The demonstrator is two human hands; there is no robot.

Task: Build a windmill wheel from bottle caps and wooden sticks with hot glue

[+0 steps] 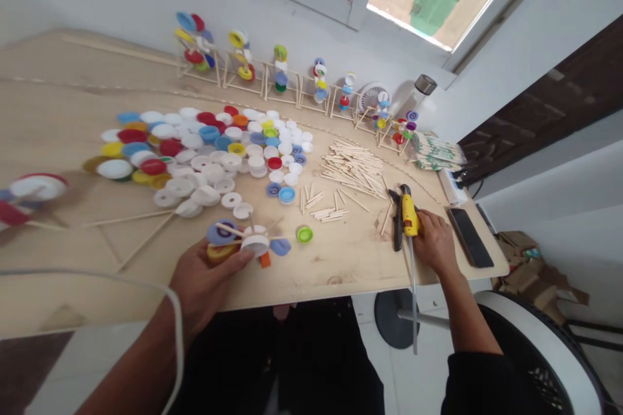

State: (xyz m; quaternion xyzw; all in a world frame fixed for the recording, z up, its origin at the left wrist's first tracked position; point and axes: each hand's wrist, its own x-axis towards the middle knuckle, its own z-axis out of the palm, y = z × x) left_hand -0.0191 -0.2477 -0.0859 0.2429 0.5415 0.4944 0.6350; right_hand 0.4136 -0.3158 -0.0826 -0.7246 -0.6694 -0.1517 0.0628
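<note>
My left hand (209, 279) is closed around a small wheel of plastic bottle caps, its thumb against the white cap (255, 245) at the hub. Wooden sticks radiate from that hub, with a purple cap (224, 232) and a blue cap (281, 246) on the ends of two. Under the fingers is a yellow-orange cap (220, 254). My right hand (435, 240) grips a yellow hot glue gun (410, 213) near the table's front edge; its handle is hidden by the fingers. A long glue stick (414, 311) projects from it past the edge. Beside it lies a black-handled tool (398, 224).
Loose bottle caps (204, 159) cover the left middle. Wooden sticks (353, 167) are heaped right of them, and a green cap (305, 235) lies in front. Finished-looking cap wheels on stick frames (281, 74) line the wall. A phone (470, 237) lies at right; a white cable (176, 331) crosses my left arm.
</note>
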